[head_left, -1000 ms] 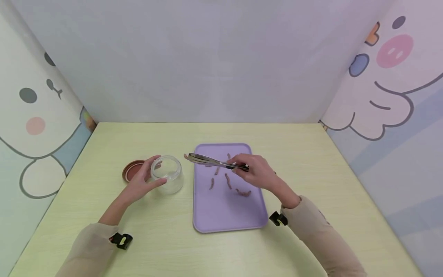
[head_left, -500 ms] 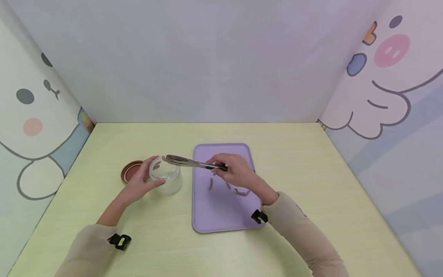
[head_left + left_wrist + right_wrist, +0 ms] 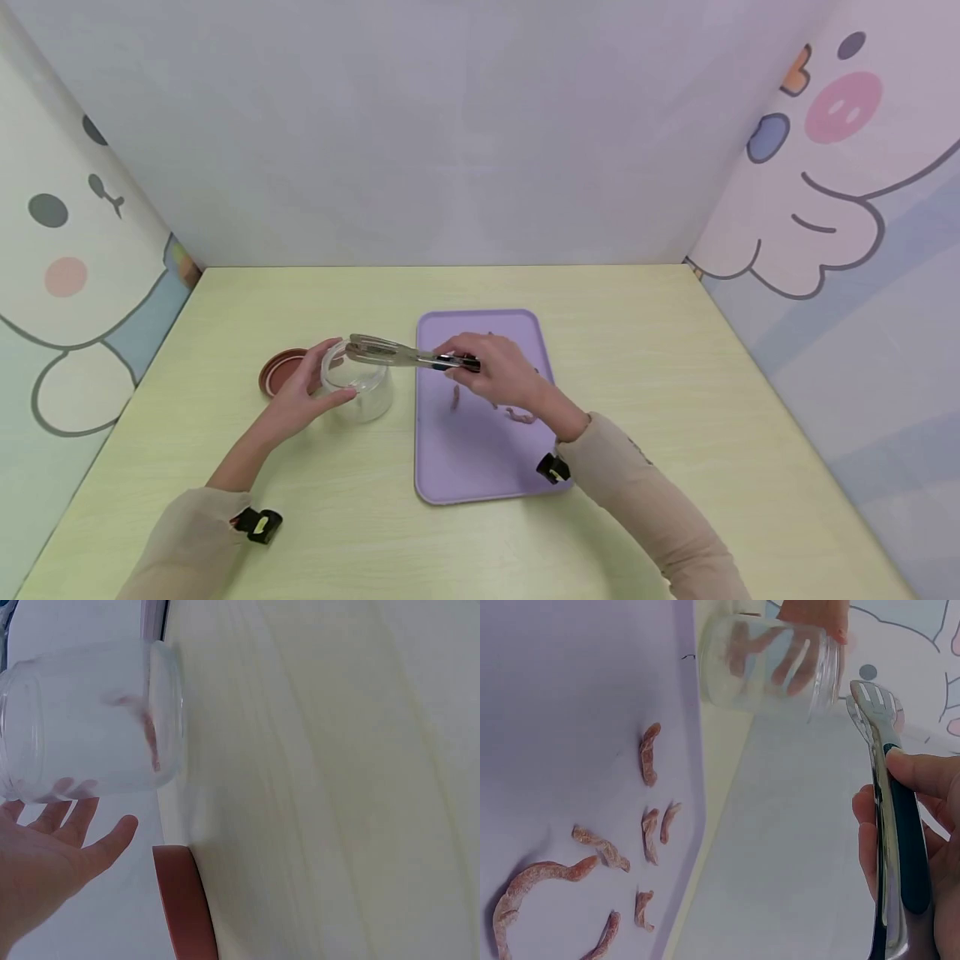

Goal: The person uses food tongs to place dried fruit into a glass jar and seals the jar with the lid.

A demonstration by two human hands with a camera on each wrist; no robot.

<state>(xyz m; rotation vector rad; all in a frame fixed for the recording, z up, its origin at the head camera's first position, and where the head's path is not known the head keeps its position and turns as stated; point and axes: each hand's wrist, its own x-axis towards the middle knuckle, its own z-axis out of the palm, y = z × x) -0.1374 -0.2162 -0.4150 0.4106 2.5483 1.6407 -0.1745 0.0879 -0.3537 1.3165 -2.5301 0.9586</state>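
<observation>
My left hand (image 3: 296, 400) holds the clear glass jar (image 3: 371, 398) by its upper side, thumb and fingers spread around the rim. In the left wrist view a reddish-brown, twisted meat-like strip (image 3: 150, 739) shows inside the jar near its bottom, partly blurred. My right hand (image 3: 498, 371) grips metal food tongs (image 3: 401, 354) by their dark handles. The slotted tong heads lie over the jar's mouth, slightly parted, with no strip between them in the right wrist view. Several similar strips (image 3: 604, 847) lie on the purple tray (image 3: 487, 467) below the right hand.
A round reddish-brown lid (image 3: 279, 371) lies on the pale wooden table (image 3: 337, 517), just left of the jar and partly behind the left hand. White panels with cartoon figures rise at the sides; a plain pale wall (image 3: 450, 167) stands behind.
My right hand has carried the tongs left from the tray to the jar's mouth. The strip at their tips has left them. The left hand stays on the jar.
</observation>
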